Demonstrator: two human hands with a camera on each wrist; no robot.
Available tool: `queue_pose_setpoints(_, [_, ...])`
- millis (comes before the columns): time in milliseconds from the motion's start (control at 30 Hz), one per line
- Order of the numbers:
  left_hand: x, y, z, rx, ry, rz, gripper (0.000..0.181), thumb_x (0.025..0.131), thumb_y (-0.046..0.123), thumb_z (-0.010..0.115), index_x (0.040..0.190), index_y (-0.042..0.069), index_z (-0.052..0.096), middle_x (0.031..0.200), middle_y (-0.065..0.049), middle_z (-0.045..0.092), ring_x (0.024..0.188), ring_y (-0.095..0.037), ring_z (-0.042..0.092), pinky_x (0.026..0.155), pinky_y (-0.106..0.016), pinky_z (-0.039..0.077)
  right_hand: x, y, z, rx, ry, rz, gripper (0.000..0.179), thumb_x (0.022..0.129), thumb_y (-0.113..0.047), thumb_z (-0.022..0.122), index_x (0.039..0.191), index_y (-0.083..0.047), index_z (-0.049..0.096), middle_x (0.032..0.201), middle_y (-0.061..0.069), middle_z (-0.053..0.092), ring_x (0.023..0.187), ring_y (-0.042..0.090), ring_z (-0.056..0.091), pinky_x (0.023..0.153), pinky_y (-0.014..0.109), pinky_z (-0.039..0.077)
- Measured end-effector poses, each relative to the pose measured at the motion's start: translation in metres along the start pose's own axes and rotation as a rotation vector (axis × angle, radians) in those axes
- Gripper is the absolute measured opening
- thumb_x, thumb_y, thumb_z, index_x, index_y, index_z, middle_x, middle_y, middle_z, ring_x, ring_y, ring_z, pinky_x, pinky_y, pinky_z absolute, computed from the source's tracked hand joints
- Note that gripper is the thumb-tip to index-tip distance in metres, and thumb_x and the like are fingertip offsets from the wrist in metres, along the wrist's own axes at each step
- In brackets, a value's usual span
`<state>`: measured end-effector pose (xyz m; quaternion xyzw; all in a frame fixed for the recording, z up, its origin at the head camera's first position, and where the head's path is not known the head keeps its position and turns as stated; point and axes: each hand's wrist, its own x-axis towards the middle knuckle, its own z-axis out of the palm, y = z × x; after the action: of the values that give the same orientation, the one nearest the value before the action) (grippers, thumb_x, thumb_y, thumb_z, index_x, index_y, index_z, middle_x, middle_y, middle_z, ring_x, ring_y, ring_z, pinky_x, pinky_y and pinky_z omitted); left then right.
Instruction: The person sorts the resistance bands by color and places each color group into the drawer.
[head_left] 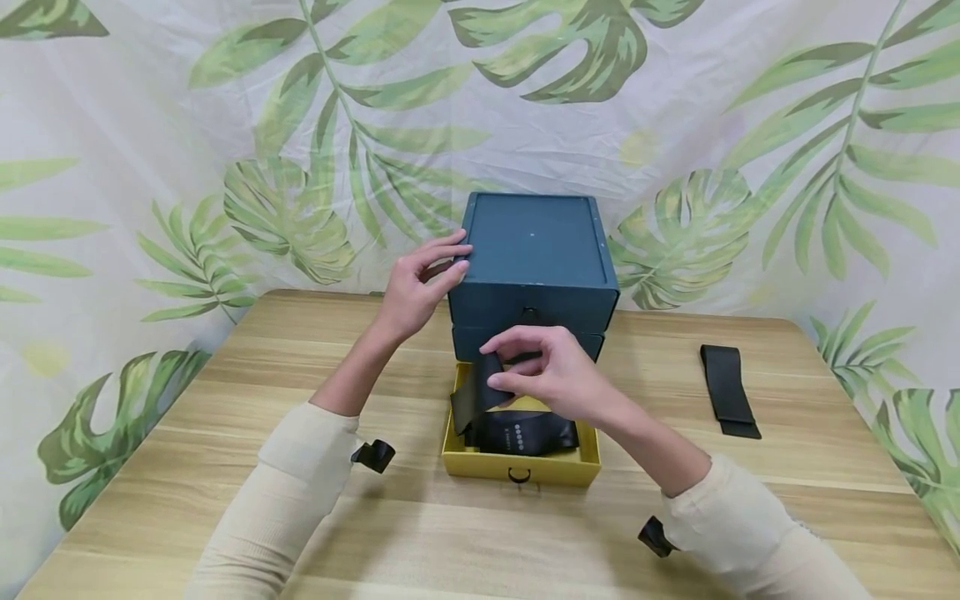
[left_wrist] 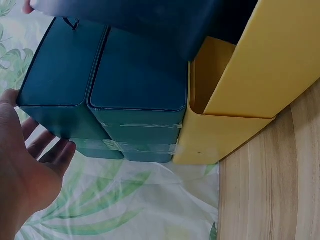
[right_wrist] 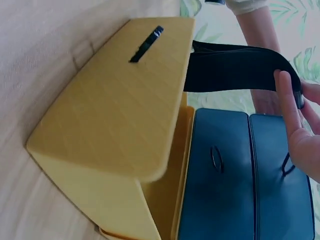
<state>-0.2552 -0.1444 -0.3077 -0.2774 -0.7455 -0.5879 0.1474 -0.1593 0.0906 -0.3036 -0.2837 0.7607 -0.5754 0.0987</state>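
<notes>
A teal drawer box stands at the back middle of the table, its yellow bottom drawer pulled out. My left hand rests against the box's upper left edge with fingers extended, holding nothing. With thumb and fingers, my right hand pinches the upper end of a flat black strap, which rises over the drawer's left part. Beneath it in the drawer lies another black item with pale dots and lettering; its kind is unclear.
A folded black strap lies on the table at the right. Two teal drawers with small black loop pulls sit above the yellow one. A leaf-print cloth hangs behind the table.
</notes>
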Motion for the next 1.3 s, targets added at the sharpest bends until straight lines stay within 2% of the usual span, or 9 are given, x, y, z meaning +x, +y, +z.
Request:
queue_pose_setpoints(133, [0.001, 0.000, 0.000, 0.003, -0.009, -0.002, 0.029, 0.101, 0.002, 0.062, 0.128, -0.010, 0.068, 0.150, -0.019, 0.055, 0.139, -0.029, 0.053, 0.112, -0.044, 0.047, -0.004, 0.008, 0.005, 0.016, 0.004, 0.045, 0.029, 0.093, 0.000, 0.076, 0.121, 0.003, 0.069, 0.117, 0.019, 0.067, 0.093, 0.029, 0.077, 0.079, 0.042, 0.064])
queue_pose_setpoints(267, [0.000, 0.000, 0.000, -0.002, -0.011, -0.003, 0.029, 0.101, 0.001, 0.062, 0.128, -0.010, 0.068, 0.150, -0.020, 0.055, 0.139, -0.030, 0.053, 0.112, -0.045, 0.047, -0.012, 0.023, 0.005, 0.029, 0.000, 0.150, 0.028, 0.093, 0.002, 0.074, 0.120, 0.007, 0.067, 0.110, 0.022, 0.066, 0.085, 0.031, 0.078, 0.075, 0.053, 0.063])
queue_pose_setpoints(400, [0.000, 0.000, 0.000, -0.010, -0.008, -0.001, 0.029, 0.101, 0.000, 0.061, 0.127, -0.011, 0.067, 0.150, -0.020, 0.055, 0.139, -0.031, 0.052, 0.112, -0.044, 0.047, -0.019, 0.040, 0.001, -0.005, 0.026, 0.237, 0.025, 0.093, 0.003, 0.074, 0.116, 0.008, 0.067, 0.103, 0.020, 0.065, 0.074, 0.030, 0.077, 0.073, 0.054, 0.063])
queue_pose_setpoints(533, [0.000, 0.001, 0.000, -0.017, -0.002, 0.000, 0.029, 0.101, 0.001, 0.062, 0.127, -0.011, 0.068, 0.150, -0.021, 0.054, 0.139, -0.030, 0.052, 0.111, -0.043, 0.048, -0.023, 0.050, -0.001, -0.112, 0.031, 0.291, 0.023, 0.089, 0.002, 0.078, 0.110, 0.006, 0.068, 0.097, 0.017, 0.065, 0.064, 0.026, 0.074, 0.067, 0.044, 0.064])
queue_pose_setpoints(733, [0.000, -0.001, 0.000, -0.021, -0.003, -0.007, 0.029, 0.101, 0.001, 0.062, 0.127, -0.011, 0.067, 0.150, -0.020, 0.054, 0.140, -0.030, 0.052, 0.111, -0.041, 0.048, -0.025, 0.058, 0.000, -0.408, 0.019, 0.315, 0.022, 0.084, -0.008, 0.086, 0.102, -0.004, 0.072, 0.083, 0.002, 0.070, 0.054, 0.015, 0.069, 0.062, 0.029, 0.057])
queue_pose_setpoints(867, [0.001, -0.001, 0.000, -0.024, -0.003, -0.008, 0.029, 0.101, 0.001, 0.062, 0.127, -0.011, 0.067, 0.151, -0.020, 0.054, 0.140, -0.030, 0.051, 0.111, -0.041, 0.048, -0.026, 0.061, -0.001, -0.515, 0.017, 0.285, 0.021, 0.083, -0.009, 0.087, 0.098, -0.005, 0.074, 0.076, -0.001, 0.069, 0.059, 0.011, 0.064, 0.064, 0.029, 0.056])
queue_pose_setpoints(1067, [0.001, -0.001, 0.001, -0.026, -0.002, -0.007, 0.029, 0.101, 0.001, 0.062, 0.127, -0.012, 0.067, 0.150, -0.021, 0.054, 0.139, -0.030, 0.052, 0.111, -0.041, 0.048, -0.029, 0.064, -0.004, -0.579, -0.004, 0.273, 0.020, 0.083, -0.007, 0.087, 0.098, -0.002, 0.074, 0.075, 0.001, 0.069, 0.064, 0.010, 0.062, 0.067, 0.030, 0.057])
queue_pose_setpoints(1167, [0.001, -0.001, 0.001, -0.026, -0.005, -0.010, 0.029, 0.102, 0.001, 0.062, 0.127, -0.012, 0.067, 0.150, -0.021, 0.054, 0.139, -0.030, 0.052, 0.111, -0.041, 0.048, -0.029, 0.063, -0.005, -0.579, -0.013, 0.289, 0.020, 0.084, -0.004, 0.086, 0.100, -0.001, 0.074, 0.083, 0.003, 0.073, 0.070, 0.010, 0.066, 0.071, 0.031, 0.060])
queue_pose_setpoints(1300, [0.001, -0.001, 0.001, -0.024, -0.005, -0.009, 0.029, 0.102, 0.001, 0.061, 0.127, -0.012, 0.067, 0.150, -0.021, 0.054, 0.140, -0.030, 0.051, 0.111, -0.042, 0.048, -0.032, 0.056, -0.010, -0.553, -0.012, 0.304, 0.022, 0.086, 0.002, 0.082, 0.106, 0.004, 0.073, 0.099, 0.014, 0.075, 0.085, 0.020, 0.074, 0.076, 0.033, 0.063])
